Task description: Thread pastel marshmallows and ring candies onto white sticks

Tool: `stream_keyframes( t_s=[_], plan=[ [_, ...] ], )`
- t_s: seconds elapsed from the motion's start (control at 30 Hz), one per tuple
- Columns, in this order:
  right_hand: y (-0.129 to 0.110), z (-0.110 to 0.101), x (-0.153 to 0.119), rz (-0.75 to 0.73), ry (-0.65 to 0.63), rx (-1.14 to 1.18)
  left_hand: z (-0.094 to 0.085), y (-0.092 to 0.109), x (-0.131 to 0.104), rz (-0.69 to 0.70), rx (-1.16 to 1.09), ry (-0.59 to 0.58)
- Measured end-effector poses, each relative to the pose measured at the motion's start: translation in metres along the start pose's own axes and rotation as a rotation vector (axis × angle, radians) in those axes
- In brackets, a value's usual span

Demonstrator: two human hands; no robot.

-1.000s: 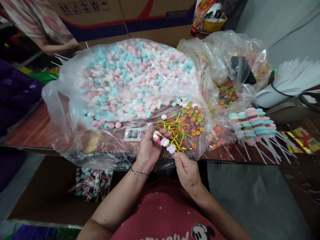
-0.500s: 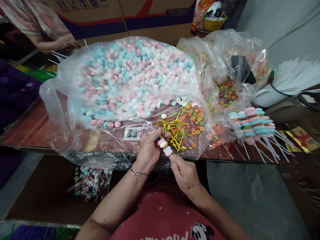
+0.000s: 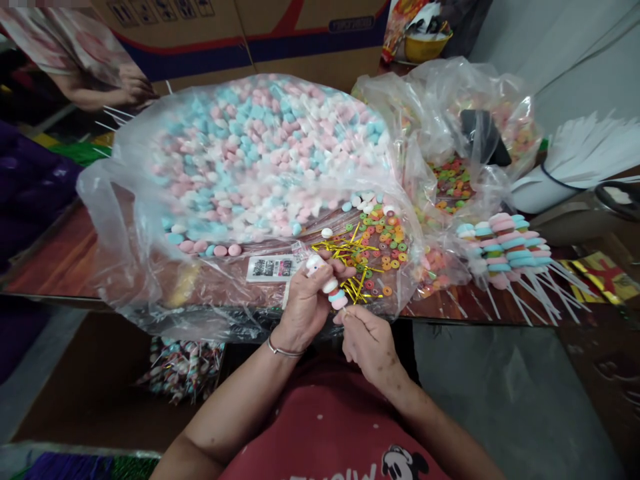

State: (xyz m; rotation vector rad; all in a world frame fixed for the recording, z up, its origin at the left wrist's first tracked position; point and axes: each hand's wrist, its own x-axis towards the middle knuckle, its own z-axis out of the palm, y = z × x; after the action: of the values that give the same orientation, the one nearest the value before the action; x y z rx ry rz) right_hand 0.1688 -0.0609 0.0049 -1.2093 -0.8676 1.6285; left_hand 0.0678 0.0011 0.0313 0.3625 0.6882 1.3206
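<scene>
My left grip [image 3: 309,293] is wrapped around the upper part of a marshmallow skewer [image 3: 339,299], thumb laid across it, while my right grip [image 3: 367,339] is pinched at its lower end; my fingers hide exactly how much of the stick they have. I hold the skewer tilted, just on the near side of the big clear marshmallow bag [image 3: 129,163], with a pink marshmallow lowest, a light blue one next to it, then a reddish piece and white above. The bag lies across the bench [image 3: 70,247], full of pink, blue and white marshmallows. At its near right corner, close by my left fingers, are gold twist ties [image 3: 356,290], with loose gummy rings [image 3: 397,230] touching them. A printed label [image 3: 270,268] shows along the bag's near side, left of my hand. To the right of the bag lies a stack of marshmallow skewers [image 3: 510,247], sticks pointing toward me, and farther right and back a white cup [image 3: 560,190] holds white paper sticks [image 3: 595,147]. Past the bag's far left corner I see a co-worker's hands [image 3: 135,87]; behind the bag stands a large cardboard box [image 3: 310,33], and below its near left end more skewers [image 3: 193,363] lie heaped in an open carton [image 3: 90,393].
</scene>
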Motion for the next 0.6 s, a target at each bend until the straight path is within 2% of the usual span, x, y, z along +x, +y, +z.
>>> stream_keyframes(
  t_s=[0.1, 0.2, 0.27, 0.43, 0.53, 0.6],
  plan=[
    [0.000, -0.001, 0.001, -0.060, -0.011, -0.077, 0.001, -0.004, -0.002, -0.042, 0.039, -0.034],
    [-0.003, -0.005, 0.002, -0.059, -0.018, -0.061, -0.003, -0.002, 0.000, -0.014, 0.046, -0.023],
    [-0.005, -0.009, 0.002, -0.026, -0.056, 0.000, -0.008, 0.003, 0.004, 0.021, 0.015, -0.007],
    [-0.006, -0.012, 0.001, 0.152, -0.253, 0.191, -0.013, 0.019, 0.011, 0.084, -0.037, 0.046],
    [-0.003, -0.012, 0.000, 0.121, -0.219, 0.093, -0.010, 0.022, 0.012, 0.091, -0.019, 0.076],
    [-0.002, -0.013, -0.002, 0.014, -0.150, -0.106, -0.007, 0.022, 0.012, 0.086, -0.028, 0.108]
  ],
)
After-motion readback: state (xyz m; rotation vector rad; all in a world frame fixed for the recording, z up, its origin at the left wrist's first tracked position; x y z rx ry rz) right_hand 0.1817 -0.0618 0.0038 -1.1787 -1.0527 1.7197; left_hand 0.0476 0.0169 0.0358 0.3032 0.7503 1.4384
